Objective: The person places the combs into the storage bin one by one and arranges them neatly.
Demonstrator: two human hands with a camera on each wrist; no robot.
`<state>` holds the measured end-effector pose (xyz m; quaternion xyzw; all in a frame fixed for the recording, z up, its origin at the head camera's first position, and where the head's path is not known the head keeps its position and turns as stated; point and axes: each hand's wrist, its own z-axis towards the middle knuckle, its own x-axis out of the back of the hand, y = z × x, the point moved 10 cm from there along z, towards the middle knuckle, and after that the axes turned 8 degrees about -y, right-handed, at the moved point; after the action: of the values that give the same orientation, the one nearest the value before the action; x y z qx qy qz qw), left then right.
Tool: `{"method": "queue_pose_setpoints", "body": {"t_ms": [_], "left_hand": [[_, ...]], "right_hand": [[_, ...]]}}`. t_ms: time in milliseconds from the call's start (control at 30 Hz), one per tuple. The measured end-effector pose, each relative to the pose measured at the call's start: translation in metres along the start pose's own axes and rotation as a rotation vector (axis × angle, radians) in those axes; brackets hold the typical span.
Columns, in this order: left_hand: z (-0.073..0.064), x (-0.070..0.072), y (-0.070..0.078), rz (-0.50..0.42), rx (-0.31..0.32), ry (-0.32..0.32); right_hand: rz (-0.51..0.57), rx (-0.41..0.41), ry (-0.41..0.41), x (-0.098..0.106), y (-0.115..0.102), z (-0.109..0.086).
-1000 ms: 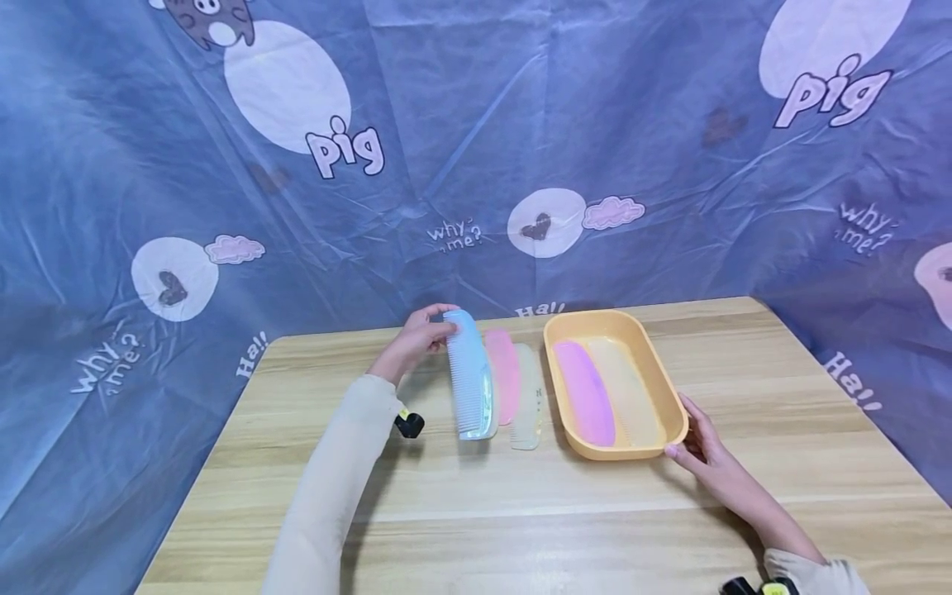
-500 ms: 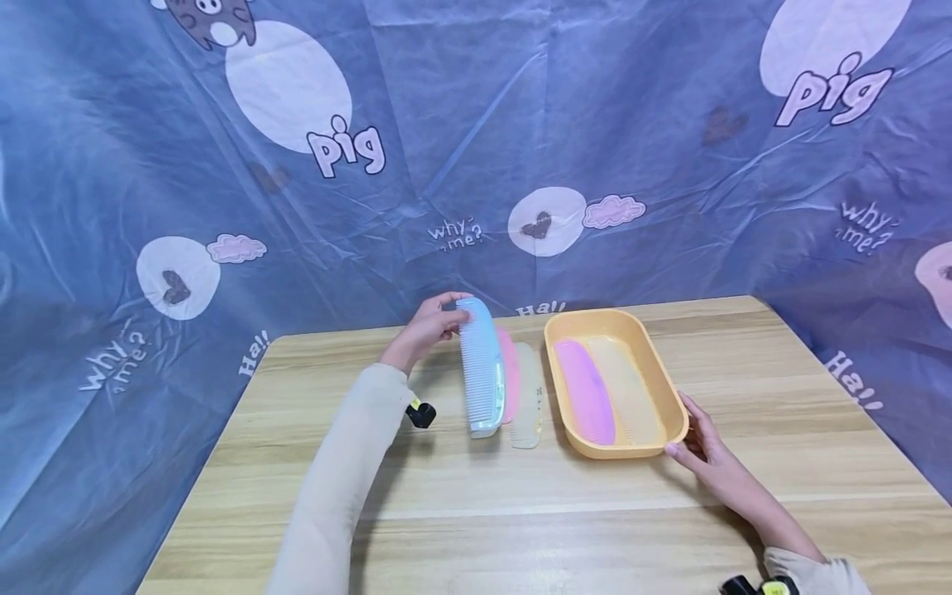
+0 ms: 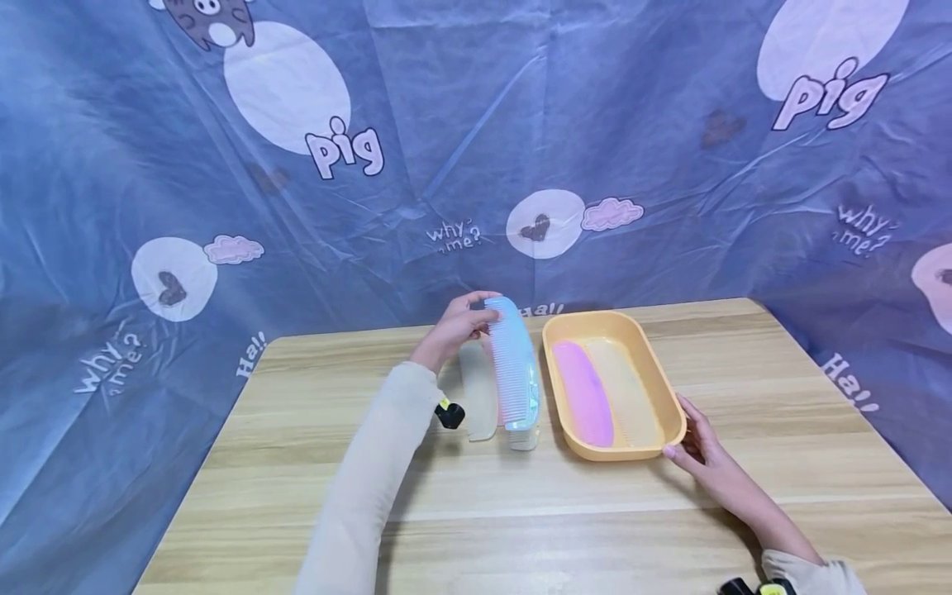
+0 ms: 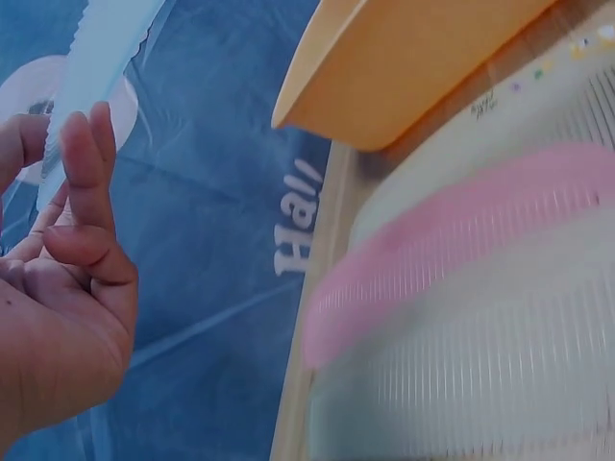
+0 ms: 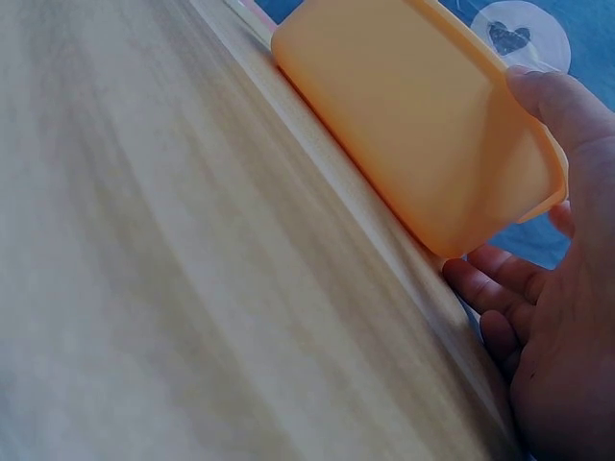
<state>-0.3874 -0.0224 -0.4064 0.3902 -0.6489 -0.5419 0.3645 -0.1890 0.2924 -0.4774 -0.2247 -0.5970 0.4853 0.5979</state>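
My left hand (image 3: pixel 457 329) pinches the top end of a light blue comb (image 3: pixel 513 364), held tilted above the table. Under and beside it lie a pale whitish comb (image 3: pixel 479 397), a pink comb (image 4: pixel 461 230) and a pale green comb with small flower decorations (image 4: pixel 423 158); in the head view the blue comb covers much of the last two. At the near right corner of a yellow-orange tray (image 3: pixel 654 364), my right hand (image 3: pixel 706 450) grips with the thumb on the rim and fingers against the outer side. Inside the tray lie a purple comb (image 3: pixel 585 397) and a cream comb (image 3: pixel 626 397).
The wooden table (image 3: pixel 565 529) ends at the back against a blue printed curtain (image 3: pixel 446 165). Black wrist cameras with yellow labels sit at both wrists. The tray stands just right of the loose combs.
My left hand has carried the blue comb to the right, across the pink comb and over the pale green one, uncovering the whitish comb. The right hand and tray stay put.
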Motion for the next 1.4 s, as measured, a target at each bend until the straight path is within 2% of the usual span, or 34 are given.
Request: {"method": "queue_pose_setpoints", "body": {"t_ms": [133, 467, 933, 1400], "left_hand": [[0.005, -0.010, 0.001, -0.027, -0.003, -0.012], [0.020, -0.031, 0.006, -0.028, -0.005, -0.026], [0.038, -0.059, 0.003, -0.067, -0.023, -0.045], [0.049, -0.092, -0.003, -0.045, -0.014, -0.059]], "right_hand": [[0.008, 0.009, 0.004, -0.001, -0.001, 0.000], [0.005, 0.047, 0.017, 0.000, -0.003, -0.001], [0.011, 0.030, 0.007, 0.000, -0.001, 0.000], [-0.006, -0.013, 0.003, -0.001, -0.002, 0.000]]}}
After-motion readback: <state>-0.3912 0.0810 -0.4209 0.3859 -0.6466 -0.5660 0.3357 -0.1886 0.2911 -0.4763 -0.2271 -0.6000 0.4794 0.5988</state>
